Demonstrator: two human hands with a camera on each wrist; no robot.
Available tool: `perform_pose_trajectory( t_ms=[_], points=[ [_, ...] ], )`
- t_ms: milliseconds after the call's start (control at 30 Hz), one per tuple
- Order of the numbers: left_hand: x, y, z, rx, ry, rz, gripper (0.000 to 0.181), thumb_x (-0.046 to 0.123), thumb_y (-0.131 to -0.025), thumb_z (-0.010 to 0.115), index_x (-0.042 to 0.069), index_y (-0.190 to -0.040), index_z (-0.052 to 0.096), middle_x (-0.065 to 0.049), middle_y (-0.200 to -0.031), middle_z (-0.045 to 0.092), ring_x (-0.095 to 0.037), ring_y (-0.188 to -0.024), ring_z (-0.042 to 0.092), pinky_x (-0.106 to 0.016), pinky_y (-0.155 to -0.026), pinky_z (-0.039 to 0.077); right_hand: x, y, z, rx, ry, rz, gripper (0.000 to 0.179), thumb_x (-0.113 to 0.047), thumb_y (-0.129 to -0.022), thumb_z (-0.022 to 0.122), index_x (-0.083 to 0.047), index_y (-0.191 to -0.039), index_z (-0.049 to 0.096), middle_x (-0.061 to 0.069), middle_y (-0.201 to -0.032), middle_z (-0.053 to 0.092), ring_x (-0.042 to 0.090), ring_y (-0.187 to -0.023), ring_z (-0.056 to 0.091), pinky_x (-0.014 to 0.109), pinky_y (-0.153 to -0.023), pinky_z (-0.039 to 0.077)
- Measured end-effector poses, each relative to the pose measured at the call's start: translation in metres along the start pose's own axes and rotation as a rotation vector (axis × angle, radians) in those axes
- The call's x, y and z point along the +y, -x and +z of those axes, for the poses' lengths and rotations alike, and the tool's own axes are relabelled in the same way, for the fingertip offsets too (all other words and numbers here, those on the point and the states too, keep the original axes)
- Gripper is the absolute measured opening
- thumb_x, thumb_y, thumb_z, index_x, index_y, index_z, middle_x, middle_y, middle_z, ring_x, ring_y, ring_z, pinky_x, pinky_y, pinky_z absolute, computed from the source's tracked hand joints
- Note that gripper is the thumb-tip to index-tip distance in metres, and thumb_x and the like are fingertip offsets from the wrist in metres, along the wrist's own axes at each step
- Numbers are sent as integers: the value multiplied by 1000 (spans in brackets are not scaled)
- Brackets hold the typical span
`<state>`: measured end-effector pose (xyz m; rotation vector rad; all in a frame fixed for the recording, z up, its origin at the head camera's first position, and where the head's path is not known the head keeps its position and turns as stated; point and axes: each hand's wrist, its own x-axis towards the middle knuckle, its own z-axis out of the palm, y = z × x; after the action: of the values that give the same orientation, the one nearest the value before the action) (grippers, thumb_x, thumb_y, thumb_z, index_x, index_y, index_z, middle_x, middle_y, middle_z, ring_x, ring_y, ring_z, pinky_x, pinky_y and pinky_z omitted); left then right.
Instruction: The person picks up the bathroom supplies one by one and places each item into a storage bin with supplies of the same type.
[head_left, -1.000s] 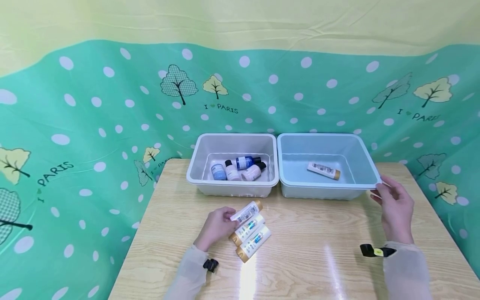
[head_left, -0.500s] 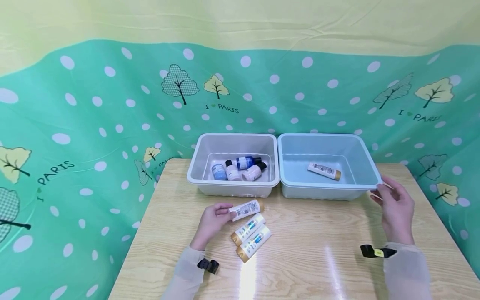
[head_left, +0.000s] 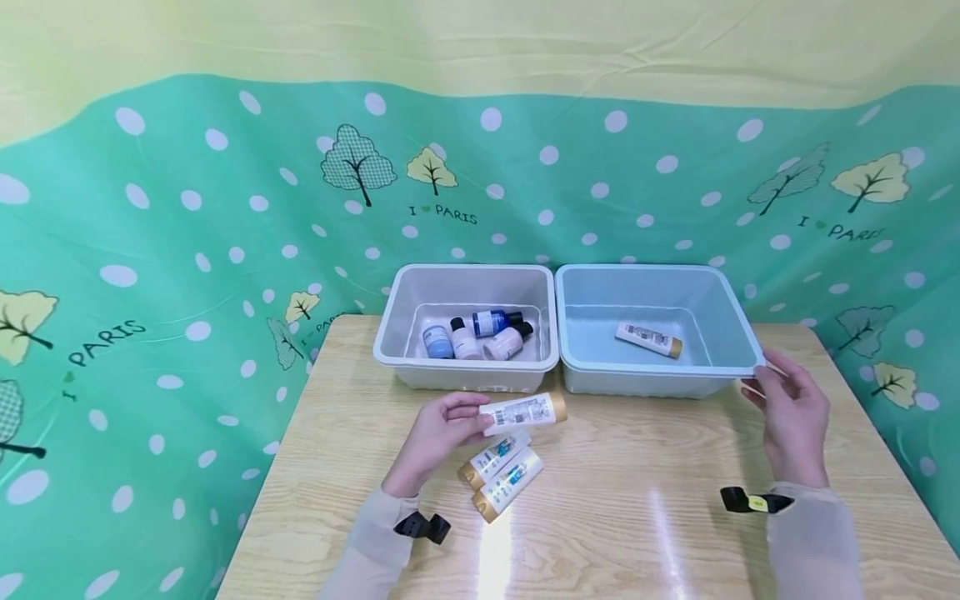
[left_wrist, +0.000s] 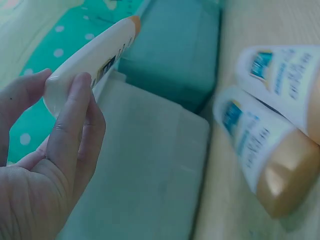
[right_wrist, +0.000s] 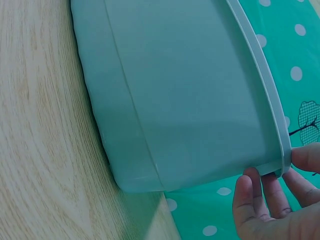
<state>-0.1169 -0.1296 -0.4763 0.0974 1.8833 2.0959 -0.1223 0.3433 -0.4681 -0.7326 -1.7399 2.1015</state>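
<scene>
My left hand (head_left: 444, 437) pinches a white bottle with a gold cap (head_left: 525, 411) by its end, thumb on one side and fingers on the other. In the left wrist view this bottle (left_wrist: 92, 60) is raised, its cap pointing away from the hand. Two more white bottles with gold caps (head_left: 497, 458) lie side by side on the table just below it. At the far right my right hand (head_left: 793, 417) grips the front right corner of the blue bin (head_left: 645, 368). The right wrist view shows the thumb over the rim (right_wrist: 272, 107) and fingers beneath it.
A grey bin (head_left: 465, 365) stands left of the blue one, holding several bottles, among them a dark blue bottle (head_left: 491, 322). One white tube with a gold cap (head_left: 648, 340) lies inside the blue bin. Behind the wooden table (head_left: 615, 500) hangs a green dotted cloth (head_left: 247, 217).
My left hand has lifted the top bottle off the group, turned it nearly level and carried it right, towards the bins. The right hand has stayed at the blue bin's corner.
</scene>
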Motion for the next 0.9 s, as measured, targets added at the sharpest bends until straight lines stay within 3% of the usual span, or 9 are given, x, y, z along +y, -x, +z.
perform_pose_trajectory(
  t_ms=[367,667,900],
  points=[
    [37,-23,23,-53,21,43,36,-1,-87,75,-6,-121,64,-18,-103,70,-24,-88,71,-45,-83,59,1,0,-2,1,-3,0,45,-20,-98,67,-15,-141,57,-2,-122,60,10,-95,65,18,-75,57],
    [64,-62,45,-156,75,67,36,-4,-90,71,-10,-124,60,-22,-113,68,-31,-98,70,-43,-87,58,2,0,-4,-28,-44,-15,45,-16,-98,67,-12,-141,56,-1,-119,61,11,-93,67,22,-76,58],
    [86,-100,65,-168,82,77,33,-3,-91,70,-9,-123,62,-23,-111,68,-30,-94,71,-39,-85,59,3,-1,-4,-40,-49,-19,45,-15,-98,66,-11,-142,55,1,-117,61,11,-91,69,24,-75,58]
  ],
)
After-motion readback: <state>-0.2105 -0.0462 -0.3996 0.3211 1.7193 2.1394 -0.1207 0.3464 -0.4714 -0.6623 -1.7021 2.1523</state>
